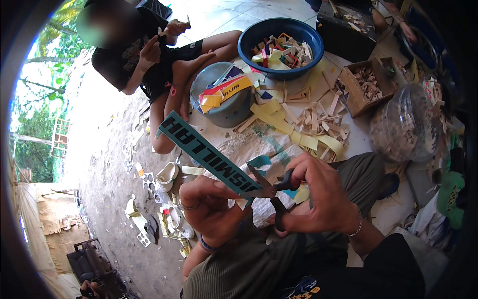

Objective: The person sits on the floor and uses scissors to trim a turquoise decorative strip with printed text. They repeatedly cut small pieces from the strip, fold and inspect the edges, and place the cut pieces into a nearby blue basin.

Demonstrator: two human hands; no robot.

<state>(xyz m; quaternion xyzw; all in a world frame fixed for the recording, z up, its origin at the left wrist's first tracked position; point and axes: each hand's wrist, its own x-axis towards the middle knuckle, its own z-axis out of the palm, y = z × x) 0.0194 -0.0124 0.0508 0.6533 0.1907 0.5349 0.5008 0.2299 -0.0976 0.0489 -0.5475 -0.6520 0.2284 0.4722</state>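
My left hand (pixel 211 207) pinches a long teal strip (pixel 201 152) with dark lettering; the strip slants up to the left. In my right hand (pixel 321 192) is a pair of scissors (pixel 279 192) with dark handles, my fingers through the loops. Its blades are spread at the strip's lower end, beside my left fingertips. A curled teal offcut (pixel 260 161) shows just above the blades. Behind my hands lies a pale cloth sack (pixel 231 148), partly hidden by the strip.
Ahead, an upturned grey-blue bucket (pixel 226 112) carries coloured strips. A blue basin (pixel 280 74) holds wood pieces and paper. To the right are a cardboard box (pixel 356 102) of wood bits and a clear plastic tub (pixel 406 122). Another person (pixel 134 55) sits at far left. Shoes (pixel 168 174) lie left.
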